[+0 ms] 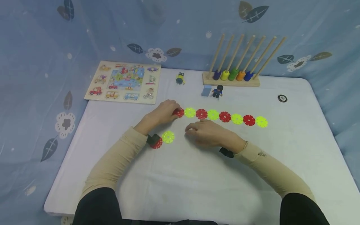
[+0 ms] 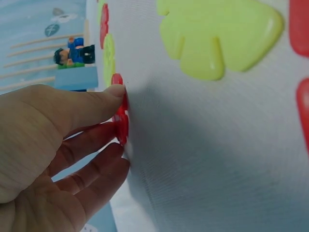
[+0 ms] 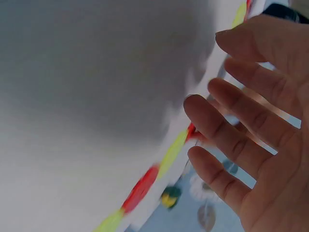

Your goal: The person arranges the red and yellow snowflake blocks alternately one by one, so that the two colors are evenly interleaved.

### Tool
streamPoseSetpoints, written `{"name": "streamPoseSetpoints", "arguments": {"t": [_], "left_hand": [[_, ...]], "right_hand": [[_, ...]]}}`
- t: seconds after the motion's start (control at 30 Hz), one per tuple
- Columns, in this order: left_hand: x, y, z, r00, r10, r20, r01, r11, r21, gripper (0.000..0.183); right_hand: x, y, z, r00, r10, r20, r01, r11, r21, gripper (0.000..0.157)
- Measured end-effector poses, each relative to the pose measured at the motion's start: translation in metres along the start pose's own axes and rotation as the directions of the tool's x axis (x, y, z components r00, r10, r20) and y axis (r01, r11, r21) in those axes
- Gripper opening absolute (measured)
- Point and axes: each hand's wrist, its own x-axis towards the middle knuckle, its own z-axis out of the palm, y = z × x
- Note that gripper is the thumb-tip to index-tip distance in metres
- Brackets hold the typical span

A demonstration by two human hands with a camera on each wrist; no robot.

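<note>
Red and yellow-green notched plastic discs, shaped like flowers, lie in an alternating row across the white table. At the row's left end my left hand (image 1: 165,112) pinches a red disc (image 2: 120,104) by its edges between thumb and fingers. Right beside that disc is a yellow-green disc (image 1: 189,112). Just below the row, my right hand (image 1: 206,132) hovers with relaxed, spread fingers (image 3: 212,121) and holds nothing. Closer to me, another yellow-green disc (image 1: 168,137) lies beside a second red disc (image 1: 157,143), partly hidden by the left wrist's dark strap.
A wooden picture puzzle board (image 1: 121,101) lies back left. A peg stand (image 1: 208,80) with coloured beads stands at the back. Before it are a light blue block (image 1: 206,90) and a toy figure (image 1: 217,91). Nearby are a small yellow-green toy (image 1: 180,78) and a black round piece (image 1: 282,98).
</note>
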Motion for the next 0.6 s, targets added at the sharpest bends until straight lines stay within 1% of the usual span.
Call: {"name": "streamPoseSetpoints", "arguments": {"t": [0.1,0.17,0.3,0.43,0.6], "left_hand": [[0.000,-0.001,0.000,1.000,0.000,0.002,0.000,1.000,0.002,0.036],[0.001,0.000,-0.002,1.000,-0.006,0.006,0.006,1.000,-0.006,0.037],[0.001,0.001,-0.002,1.000,-0.017,0.012,0.017,1.000,-0.016,0.036],[0.000,0.002,-0.001,0.999,-0.030,0.019,0.031,0.999,-0.024,0.036],[-0.002,0.001,-0.002,0.999,-0.041,0.015,0.041,0.999,-0.029,0.036]], "right_hand": [[0.019,-0.009,0.002,0.999,-0.049,0.006,0.049,0.998,-0.033,0.044],[0.030,-0.013,0.002,0.998,-0.066,0.014,0.067,0.996,-0.055,0.048],[0.047,-0.021,0.004,0.997,-0.074,0.034,0.077,0.994,-0.072,0.050],[0.058,-0.026,0.007,0.994,-0.086,0.065,0.090,0.993,-0.074,0.049],[0.062,-0.028,0.008,0.990,-0.087,0.113,0.100,0.989,-0.110,0.047]]}}
